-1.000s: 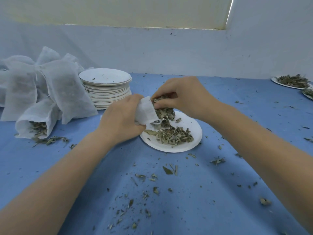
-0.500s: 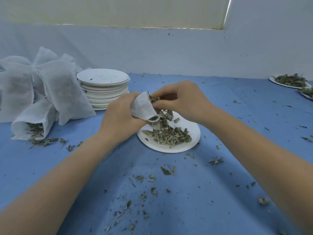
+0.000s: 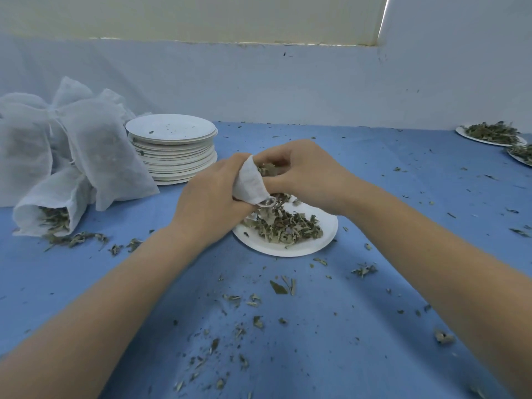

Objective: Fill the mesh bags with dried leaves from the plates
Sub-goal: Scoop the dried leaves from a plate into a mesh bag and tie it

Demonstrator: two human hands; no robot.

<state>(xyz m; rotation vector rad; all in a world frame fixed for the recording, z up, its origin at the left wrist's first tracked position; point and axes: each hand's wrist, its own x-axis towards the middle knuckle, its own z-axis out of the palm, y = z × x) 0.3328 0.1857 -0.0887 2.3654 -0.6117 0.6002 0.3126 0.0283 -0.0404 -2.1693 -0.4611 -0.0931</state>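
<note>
Two hands' grips: left [image 3: 210, 201] clutches gauzy mesh bag [image 3: 250, 180], right [image 3: 299, 171] pinches crumbly dried leaves [image 3: 269, 169].

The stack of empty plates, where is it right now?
In the head view, the stack of empty plates sits left of centre at the back, between the mesh bags and the hands.

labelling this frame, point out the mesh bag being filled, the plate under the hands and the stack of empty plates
mesh bag [image 3: 250, 180], head view, white fabric below its mouth
plate [image 3: 290, 249], head view, bare near rim
stack of empty plates [image 3: 172, 129], head view, top plate's face
</note>
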